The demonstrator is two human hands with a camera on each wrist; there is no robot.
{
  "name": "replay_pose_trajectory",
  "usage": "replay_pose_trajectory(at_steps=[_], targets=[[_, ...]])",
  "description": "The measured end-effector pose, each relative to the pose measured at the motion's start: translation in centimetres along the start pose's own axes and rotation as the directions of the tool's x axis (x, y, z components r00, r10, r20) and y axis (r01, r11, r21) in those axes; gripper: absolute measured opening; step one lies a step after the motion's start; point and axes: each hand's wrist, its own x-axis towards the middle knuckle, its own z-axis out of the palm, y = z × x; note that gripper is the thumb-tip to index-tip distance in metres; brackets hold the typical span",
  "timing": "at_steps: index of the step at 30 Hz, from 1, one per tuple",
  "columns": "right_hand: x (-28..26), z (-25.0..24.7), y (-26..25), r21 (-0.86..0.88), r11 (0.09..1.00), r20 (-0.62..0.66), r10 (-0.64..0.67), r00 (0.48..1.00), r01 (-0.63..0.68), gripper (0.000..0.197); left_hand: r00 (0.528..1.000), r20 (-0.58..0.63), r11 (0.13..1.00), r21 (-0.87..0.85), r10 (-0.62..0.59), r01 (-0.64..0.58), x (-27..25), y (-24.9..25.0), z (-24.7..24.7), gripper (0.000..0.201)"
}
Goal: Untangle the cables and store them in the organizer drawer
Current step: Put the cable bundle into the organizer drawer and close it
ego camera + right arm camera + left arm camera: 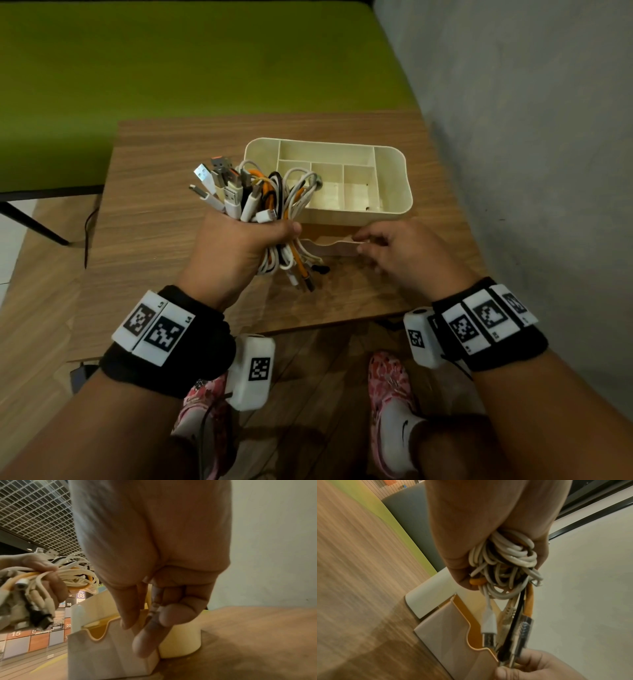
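Head view: at the centre of the frame, your left hand point(239, 240) is gripping a tangled bundle of cables point(260, 198), fingers wrapped tight round its middle, with plugs fanning upward and ends dangling below. Just right of it, your right hand point(394, 250) is touching the front of the organizer drawer point(337, 247), which is standing pulled out beneath the cream divided tray point(394, 178) on the wooden desk point(154, 205).

Left wrist view: filling the upper centre, your fist is closing round white, orange and black loops, and the loose plugs point(489, 631) are hanging down over the open drawer at lower centre.

Right wrist view: at the centre, your right fingers point(149, 639) are curling onto the drawer front point(106, 653), seemingly pinching its top edge. The bundle is sitting at middle left.

Progress looks early: the drawer is open, yet no cable is separated or stored.
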Motion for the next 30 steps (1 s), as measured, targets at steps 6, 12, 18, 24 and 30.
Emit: replay_pose_trajectory(at_steps=[6,12,18,24,30], targets=[[-0.5,-0.8,-0.5,-0.083,0.996,0.060,-0.032,0.998,0.037,0.017,0.999,0.008,0.999,-0.006,0.035,-0.035,0.0,0.3,0.1,0.026],[-2.1,-1.5,-0.3,-0.166,0.982,0.244,-0.049,0.969,0.091,0.012,0.996,0.019,0.996,-0.020,0.087,-0.087,-0.2,0.8,0.4,0.026],[-2.7,-1.5,-0.1,-0.163,0.982,0.261,-0.050,0.964,0.095,0.011,0.967,0.035,0.967,0.010,0.254,-0.254,-0.6,1.6,2.0,0.019],[-2.7,-1.9,-0.4,-0.153,0.984,0.285,-0.049,0.957,0.095,0.016,0.924,0.288,0.786,0.496,0.253,-0.370,-0.3,-0.3,4.1,0.036],[-3.3,-1.9,-1.0,-0.105,0.994,0.237,0.002,0.971,0.024,0.026,0.926,0.371,0.320,0.871,0.067,-0.372,-0.6,-2.2,6.1,0.061]])
